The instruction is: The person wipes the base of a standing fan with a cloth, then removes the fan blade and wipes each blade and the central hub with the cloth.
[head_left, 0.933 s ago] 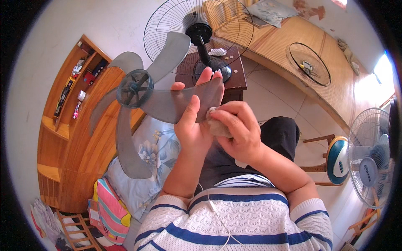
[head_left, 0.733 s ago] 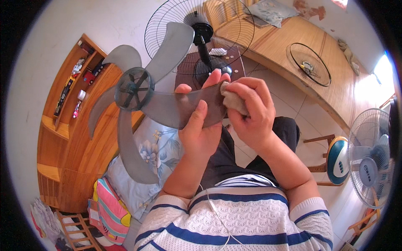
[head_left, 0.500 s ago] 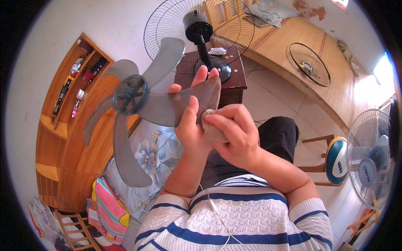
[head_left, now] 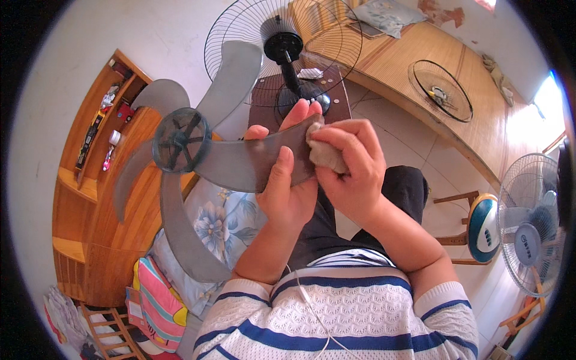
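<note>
A translucent grey fan blade wheel (head_left: 240,163) with several blades is held up before me, its hub off to the left. My left hand (head_left: 287,186) grips one blade, thumb on the near face and fingers behind it. In my right hand (head_left: 354,165) is a bunched greyish cloth (head_left: 327,155), pinched against the outer end of that same blade. Beyond them, a black stand fan (head_left: 285,48) with its rear wire guard stands on a dark red cabinet (head_left: 336,99), its motor shaft bare.
A round front fan guard (head_left: 441,90) lies on the wooden bed (head_left: 384,66) at the far right. Another fan (head_left: 528,240) and a stool with a teal and white seat (head_left: 482,228) stand to the right. A floral pillow (head_left: 210,225) and wooden shelving (head_left: 96,198) are at left.
My right hand and the cloth have moved right and slightly up to the blade's outer tip. The blade wheel has tilted a little, its hub shifting left, and my left hand moved slightly right.
</note>
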A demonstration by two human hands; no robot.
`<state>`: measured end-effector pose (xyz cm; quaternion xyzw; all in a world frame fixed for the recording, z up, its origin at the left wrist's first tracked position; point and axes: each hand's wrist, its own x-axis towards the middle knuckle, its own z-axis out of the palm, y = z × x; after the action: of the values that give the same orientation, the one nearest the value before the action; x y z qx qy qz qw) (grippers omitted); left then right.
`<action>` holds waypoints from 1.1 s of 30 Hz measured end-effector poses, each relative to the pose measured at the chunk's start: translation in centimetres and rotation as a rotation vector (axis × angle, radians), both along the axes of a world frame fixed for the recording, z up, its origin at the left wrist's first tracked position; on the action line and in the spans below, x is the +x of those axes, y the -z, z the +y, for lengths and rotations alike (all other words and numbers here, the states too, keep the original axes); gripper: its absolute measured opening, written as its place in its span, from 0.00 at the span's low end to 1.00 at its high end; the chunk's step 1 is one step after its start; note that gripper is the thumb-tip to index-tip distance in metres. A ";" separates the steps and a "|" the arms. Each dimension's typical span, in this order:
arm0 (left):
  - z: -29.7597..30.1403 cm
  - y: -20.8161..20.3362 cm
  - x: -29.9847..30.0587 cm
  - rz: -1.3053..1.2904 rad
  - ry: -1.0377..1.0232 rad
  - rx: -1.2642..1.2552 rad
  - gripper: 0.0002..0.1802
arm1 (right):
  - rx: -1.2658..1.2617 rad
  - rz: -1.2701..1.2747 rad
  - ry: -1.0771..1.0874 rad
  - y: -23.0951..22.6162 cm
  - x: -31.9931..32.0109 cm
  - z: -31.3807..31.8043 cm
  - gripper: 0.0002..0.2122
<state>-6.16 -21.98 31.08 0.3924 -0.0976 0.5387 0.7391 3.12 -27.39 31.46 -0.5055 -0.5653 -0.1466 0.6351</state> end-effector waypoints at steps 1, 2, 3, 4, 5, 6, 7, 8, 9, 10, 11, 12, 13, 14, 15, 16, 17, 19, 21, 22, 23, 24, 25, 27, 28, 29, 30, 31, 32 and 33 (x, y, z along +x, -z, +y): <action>0.1 0.1 0.0 -0.001 -0.028 -0.006 0.18 | -0.010 0.009 -0.037 0.3 -0.3 -0.2 0.19; 0.3 0.3 0.0 -0.002 -0.056 -0.012 0.19 | -0.019 0.019 -0.075 0.7 -0.6 -0.4 0.19; 0.5 0.4 0.0 0.000 -0.080 -0.018 0.20 | -0.001 0.022 -0.080 1.1 -1.1 -0.4 0.20; 0.6 0.2 0.1 0.004 -0.090 -0.031 0.20 | -0.024 0.032 -0.137 1.3 -1.5 -0.7 0.20; 0.7 0.1 0.1 0.007 -0.100 -0.044 0.20 | -0.021 0.030 -0.148 1.6 -2.0 -0.9 0.21; 0.8 0.0 0.1 0.008 -0.114 -0.057 0.21 | -0.017 0.025 -0.165 1.8 -2.4 -1.0 0.21; 0.8 -0.1 -0.1 0.047 -0.132 -0.082 0.21 | 0.001 0.028 -0.186 2.2 -2.5 -0.8 0.22; 0.8 0.0 -0.1 0.040 -0.140 -0.077 0.21 | -0.013 0.022 -0.219 2.1 -2.5 -0.9 0.20; 0.9 -0.1 -0.1 0.033 -0.149 -0.070 0.20 | -0.026 0.016 -0.253 1.8 -2.4 -1.1 0.18; 1.0 -0.1 -0.1 0.026 -0.157 -0.064 0.20 | -0.039 0.010 -0.286 1.6 -2.3 -1.3 0.16; 1.4 0.2 -0.5 0.032 -0.133 -0.122 0.19 | -0.048 0.030 -0.311 1.7 -2.4 -1.4 0.16; 2.2 0.5 -1.1 0.036 -0.106 -0.180 0.19 | -0.059 0.048 -0.333 1.8 -2.5 -1.6 0.16; 2.3 0.7 -1.2 0.041 -0.119 -0.165 0.19 | -0.069 0.067 -0.356 1.9 -2.5 -1.7 0.16; 2.3 0.8 -1.2 0.046 -0.131 -0.151 0.19 | -0.054 0.059 -0.333 1.9 -2.3 -1.9 0.16; 1.5 0.0 -0.7 0.052 -0.184 -0.064 0.19 | -0.040 0.052 -0.313 1.8 -1.9 -2.2 0.17; 1.0 -0.4 -0.4 0.057 -0.237 0.023 0.19 | -0.026 0.045 -0.292 1.8 -1.6 -2.5 0.17; 1.1 -0.2 -0.5 0.048 -0.221 0.048 0.19 | -0.001 0.051 -0.259 1.5 -1.0 -2.6 0.18; 1.2 0.3 -0.3 0.029 -0.179 0.096 0.20 | 0.030 0.077 -0.188 0.5 -0.1 -2.3 0.18; 0.7 0.5 -0.2 0.068 -0.190 0.175 0.20 | 0.033 0.065 -0.167 -0.1 0.2 -2.1 0.18; 0.5 0.6 -0.1 0.087 -0.196 0.215 0.21 | 0.058 0.005 -0.159 -0.2 0.2 -1.8 0.18; 0.5 1.0 0.2 0.052 -0.145 0.230 0.21 | 0.084 -0.055 -0.151 -0.2 0.3 -1.3 0.18; 0.4 1.0 0.2 0.059 -0.120 0.256 0.21 | 0.107 -0.113 -0.141 -0.2 0.2 -0.8 0.18; 0.3 1.0 0.2 0.065 -0.096 0.283 0.21 | 0.117 -0.138 -0.114 -0.3 0.3 -0.5 0.18; 0.2 1.1 0.2 0.055 -0.058 0.325 0.21 | 0.098 -0.139 -0.029 -0.6 0.5 -0.2 0.19; 0.2 1.1 0.1 0.077 -0.069 0.331 0.21 | 0.088 -0.140 0.012 -0.8 0.7 -0.1 0.19; 0.2 1.0 -0.1 0.100 -0.081 0.336 0.22 | 0.072 -0.145 0.040 -1.3 0.8 -0.2 0.19; 0.2 1.0 -0.3 0.121 -0.092 0.342 0.22 | 0.048 -0.139 0.060 -1.4 1.1 -0.2 0.19; 0.2 1.0 -0.3 0.122 -0.095 0.340 0.23 | 0.024 -0.134 0.080 -1.5 1.4 -0.3 0.19; 0.3 1.1 -0.2 0.122 -0.096 0.338 0.24 | 0.000 -0.128 0.101 -1.5 1.6 -0.3 0.18; 0.4 1.1 -0.1 0.121 -0.095 0.336 0.25 | -0.013 -0.064 0.094 -1.4 1.8 -0.3 0.17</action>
<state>-6.27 -21.60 29.99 0.5460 -0.1230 0.5247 0.6414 4.89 -27.65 32.87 -0.5309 -0.5618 -0.1887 0.6057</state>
